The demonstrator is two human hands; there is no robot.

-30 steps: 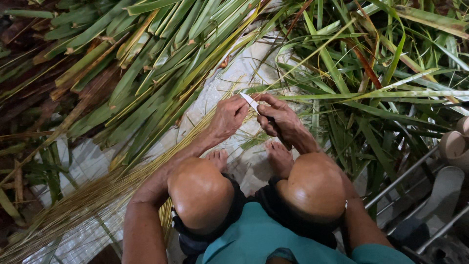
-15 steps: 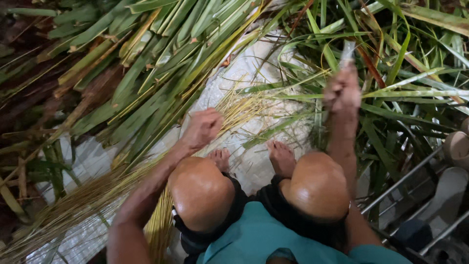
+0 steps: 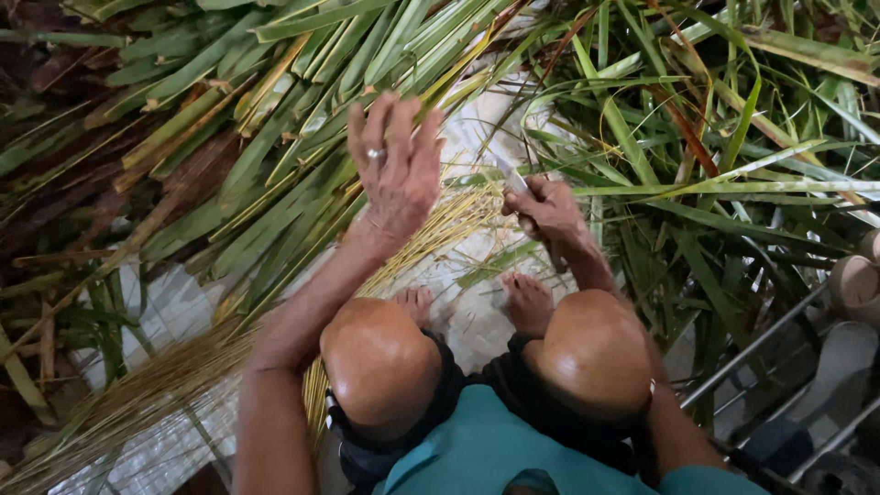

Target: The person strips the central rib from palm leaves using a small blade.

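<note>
My left hand (image 3: 394, 170) is raised with its fingers spread and holds nothing; a ring sits on one finger. It hovers over a pile of long green palm leaves (image 3: 275, 119) and a spread of thin yellow leaf ribs (image 3: 445, 225). My right hand (image 3: 548, 213) is closed around a small knife (image 3: 513, 174), blade pointing up and left. The hand rests against a long green leaf strip (image 3: 733, 186) that runs off to the right. My bare knees and feet (image 3: 527, 302) are below the hands.
A long bundle of yellow ribs (image 3: 156, 390) lies across a white woven sheet (image 3: 472, 321) at lower left. Loose green leaves (image 3: 697, 110) cover the right side. Metal rails (image 3: 761, 357) and a round pale object (image 3: 852, 280) sit at the right edge.
The hands, together on a leaf a second ago, parted. My right hand swung up to the right, then came back down. My left hand dropped to the ribs, then rose with fingers spread.
</note>
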